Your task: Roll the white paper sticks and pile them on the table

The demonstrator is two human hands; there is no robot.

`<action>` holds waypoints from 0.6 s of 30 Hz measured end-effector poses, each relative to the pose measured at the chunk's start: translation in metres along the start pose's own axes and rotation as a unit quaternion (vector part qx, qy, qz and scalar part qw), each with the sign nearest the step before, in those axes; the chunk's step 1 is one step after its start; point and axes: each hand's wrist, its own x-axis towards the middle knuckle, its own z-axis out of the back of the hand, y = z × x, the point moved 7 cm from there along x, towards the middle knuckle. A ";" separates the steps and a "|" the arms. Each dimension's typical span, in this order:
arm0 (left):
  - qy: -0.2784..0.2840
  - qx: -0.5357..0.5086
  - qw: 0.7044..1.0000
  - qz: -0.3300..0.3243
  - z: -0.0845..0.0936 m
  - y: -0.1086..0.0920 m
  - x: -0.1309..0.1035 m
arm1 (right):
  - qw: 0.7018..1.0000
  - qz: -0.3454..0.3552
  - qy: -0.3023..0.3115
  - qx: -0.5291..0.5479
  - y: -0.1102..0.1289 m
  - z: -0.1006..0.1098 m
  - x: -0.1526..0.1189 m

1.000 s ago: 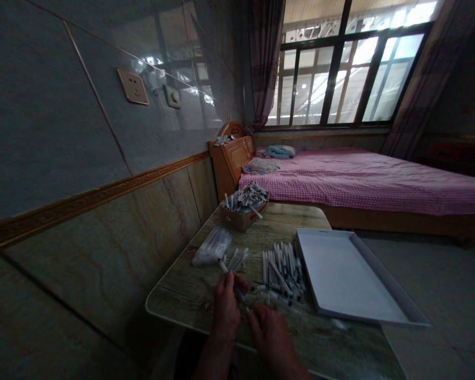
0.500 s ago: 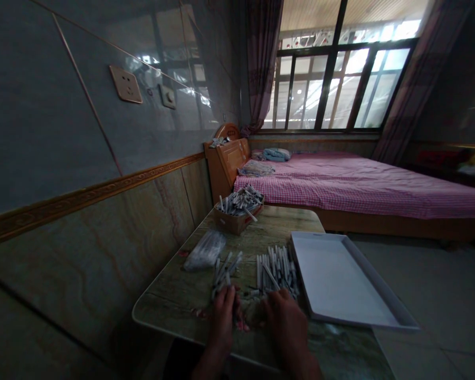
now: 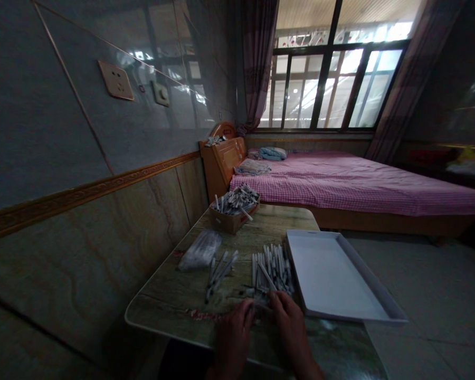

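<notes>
My left hand (image 3: 235,323) is closed at the near part of the table, fingertips pinched on one end of a pale, blurred pen (image 3: 262,306). Facing it, my right hand (image 3: 288,316) pinches the other end, so the pen lies crosswise between both hands. Just beyond my right hand lies a row of white pens (image 3: 275,264) with dark ends, side by side, one slanting across the others. Farther left, a few loose pens (image 3: 220,272) lie in a small fan. Small dark pieces (image 3: 245,291) sit on the tabletop between the two groups.
A cardboard box (image 3: 227,222) heaped with pens stands at the table's far end. A clear plastic bag (image 3: 200,250) lies at the left. The white tray (image 3: 328,274) rests on the right side, overhanging the table (image 3: 154,301). A bed (image 3: 340,184) stands beyond; a tiled wall borders the left.
My left hand has moved right, away from the loose pens on the left, and now meets my right hand at a pen. The view has shifted slightly.
</notes>
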 end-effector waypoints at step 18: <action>-0.063 0.205 0.944 -0.250 -0.006 -0.021 -0.015 | 0.996 0.046 0.073 -0.013 0.006 0.005 -0.002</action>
